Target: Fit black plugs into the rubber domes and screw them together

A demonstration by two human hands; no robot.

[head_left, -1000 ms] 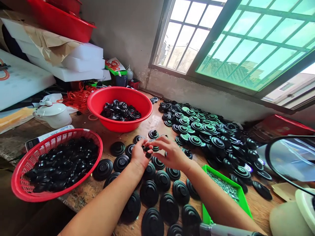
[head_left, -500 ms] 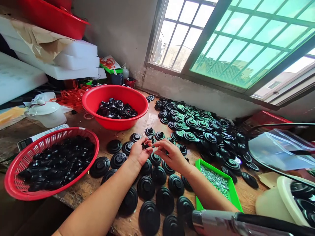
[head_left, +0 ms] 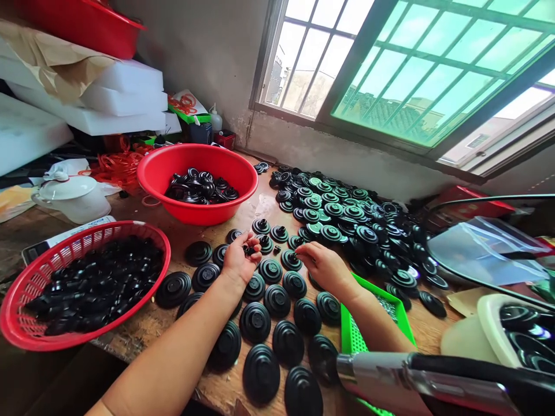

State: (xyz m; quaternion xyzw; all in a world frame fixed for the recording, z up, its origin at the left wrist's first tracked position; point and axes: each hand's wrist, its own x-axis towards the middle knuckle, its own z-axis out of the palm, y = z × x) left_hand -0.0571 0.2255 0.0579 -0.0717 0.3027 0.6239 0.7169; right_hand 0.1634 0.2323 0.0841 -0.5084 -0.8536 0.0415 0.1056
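My left hand (head_left: pixel 238 260) is palm up with its fingers curled round small black plastic fittings (head_left: pixel 248 250). My right hand (head_left: pixel 327 267) reaches in from the right, its thumb and fingertips pinched at a small black fitting on a ridged black disc (head_left: pixel 291 263). Between the hands a loose black fitting (head_left: pixel 276 249) lies on the table. Several black discs (head_left: pixel 277 300) are spread in rows below and between my forearms. Fittings stand up on some of the farther discs (head_left: pixel 279 233).
A red basket (head_left: pixel 162 277) of black parts stands left, a red basin (head_left: pixel 197 215) behind it. Piled discs (head_left: pixel 329 211) lie under the window. Right are a green tray (head_left: pixel 405 323) of small metal pieces and a cream bucket (head_left: pixel 468 329). A silver-and-black tool (head_left: pixel 381 375) juts across the foreground.
My hands have moved apart. The right hand has gone rightward to a disc, while the left has shifted slightly left with its fittings. The view has shifted slightly.
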